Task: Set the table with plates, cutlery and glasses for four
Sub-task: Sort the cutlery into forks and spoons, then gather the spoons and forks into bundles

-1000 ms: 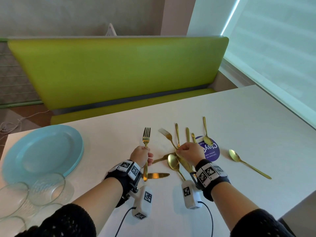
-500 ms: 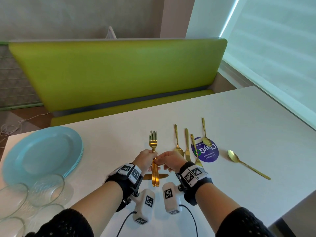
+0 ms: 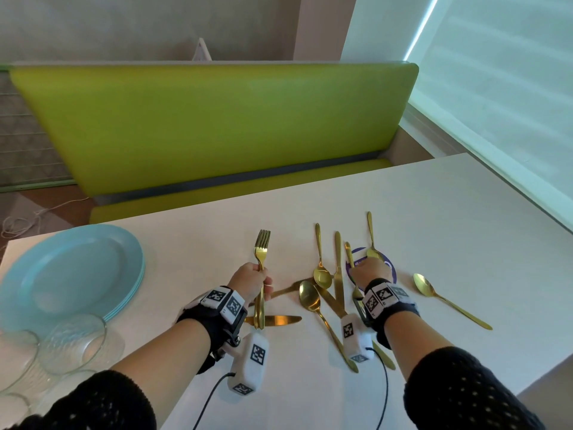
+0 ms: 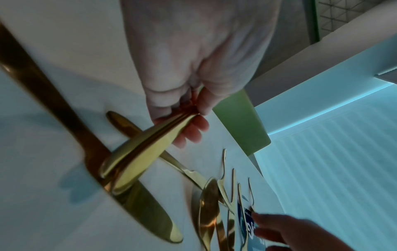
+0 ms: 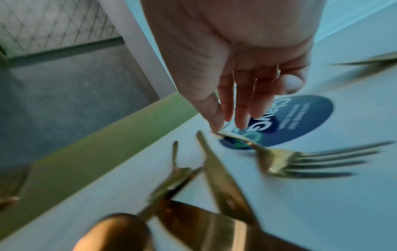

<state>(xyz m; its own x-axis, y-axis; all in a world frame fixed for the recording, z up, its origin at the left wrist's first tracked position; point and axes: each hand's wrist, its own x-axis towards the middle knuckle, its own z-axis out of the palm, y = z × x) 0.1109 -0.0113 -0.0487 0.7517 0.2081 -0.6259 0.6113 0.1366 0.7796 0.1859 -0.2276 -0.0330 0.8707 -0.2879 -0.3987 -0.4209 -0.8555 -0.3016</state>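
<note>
It looked like a café or diner booth: a long green padded bench [image 3: 214, 125] stood behind a white worktop [image 3: 434, 212] that carried a round branded sticker [image 5: 300, 122], beside a window blind [image 3: 502, 72]

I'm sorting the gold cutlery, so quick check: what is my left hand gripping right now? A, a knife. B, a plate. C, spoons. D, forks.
D: the left hand grips the forks by their handles, tines pointing up and away; the knife lies on the table beneath them.
</note>
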